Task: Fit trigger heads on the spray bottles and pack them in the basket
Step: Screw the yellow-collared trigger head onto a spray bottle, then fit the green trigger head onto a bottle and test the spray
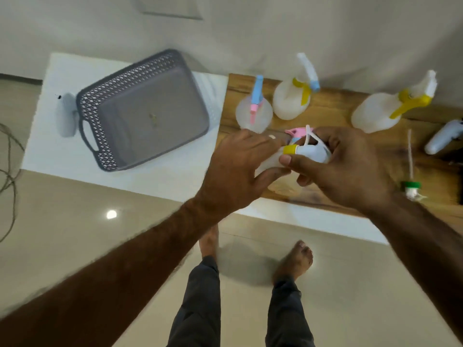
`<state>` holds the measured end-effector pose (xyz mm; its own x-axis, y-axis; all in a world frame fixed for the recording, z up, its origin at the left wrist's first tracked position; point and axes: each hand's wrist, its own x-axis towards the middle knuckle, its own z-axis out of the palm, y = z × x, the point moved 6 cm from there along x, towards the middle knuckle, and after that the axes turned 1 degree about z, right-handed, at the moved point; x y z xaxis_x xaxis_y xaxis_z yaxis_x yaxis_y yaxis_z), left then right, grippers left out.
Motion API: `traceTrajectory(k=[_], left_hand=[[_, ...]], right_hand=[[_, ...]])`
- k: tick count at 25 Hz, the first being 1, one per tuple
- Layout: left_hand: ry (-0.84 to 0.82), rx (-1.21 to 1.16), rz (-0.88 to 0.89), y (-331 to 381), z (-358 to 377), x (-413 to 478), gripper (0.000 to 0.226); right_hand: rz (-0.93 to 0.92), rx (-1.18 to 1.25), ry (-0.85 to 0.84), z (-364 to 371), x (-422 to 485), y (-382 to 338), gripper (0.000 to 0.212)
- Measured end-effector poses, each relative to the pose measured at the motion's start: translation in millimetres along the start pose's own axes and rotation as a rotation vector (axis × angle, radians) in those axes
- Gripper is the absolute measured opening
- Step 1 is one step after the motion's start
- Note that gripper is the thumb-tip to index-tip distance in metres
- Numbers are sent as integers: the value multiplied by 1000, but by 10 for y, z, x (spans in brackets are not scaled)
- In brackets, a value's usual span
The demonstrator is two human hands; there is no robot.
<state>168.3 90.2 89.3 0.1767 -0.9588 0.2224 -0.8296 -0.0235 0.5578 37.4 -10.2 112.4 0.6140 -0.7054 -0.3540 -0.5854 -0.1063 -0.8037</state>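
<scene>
Here the right hand (350, 169) curled round a white trigger head (313, 152), its yellow collar at the neck of the small bottle (269, 162) that the left hand (238, 166) gripped just above the wooden bench (330, 116). The grey basket (107, 88) sat well to the left.

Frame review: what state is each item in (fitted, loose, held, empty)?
Basket: upright, no bottles inside.
Pink-and-blue bottle: standing, head fitted.
Middle bottle: standing, yellow head fitted.
Right bottle: standing, yellow head fitted.
Held bottle: gripped by left hand, seating of its head unclear.
Yellow-collar head: gripped by right hand, at the held bottle's neck.
Green-collar head: loose, lying on board.
</scene>
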Motion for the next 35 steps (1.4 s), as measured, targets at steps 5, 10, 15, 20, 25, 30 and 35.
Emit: traceTrajectory(k=[5,10,15,20,25,30,35], left_hand=[[213,-234,-347,-875,-605,-389,41],[297,-291,-450,-1833,-953,-328,41],[258,-223,-456,-2614,-992,-100,34],[265,-280,-491,-3191,-914,114,32],[146,-329,-424,-3495,-664,397,28],[122,-332,-375,-3570,-553,576,39],[138,-312,-446,-3630,-465,547,56]], right_hand=[[-64,235,-314,811,405,-814,38],[-216,-71,-248,1689,1023,-1060,62],[-342,-334,9,2225,1695,-1095,53],[-313,-385,147,2652,2251,-1041,58],[-190,-368,188,2852,2647,-781,67],[-160,-332,307,2919,2766,-706,63],[-54,-346,308,2860,2685,-648,70]])
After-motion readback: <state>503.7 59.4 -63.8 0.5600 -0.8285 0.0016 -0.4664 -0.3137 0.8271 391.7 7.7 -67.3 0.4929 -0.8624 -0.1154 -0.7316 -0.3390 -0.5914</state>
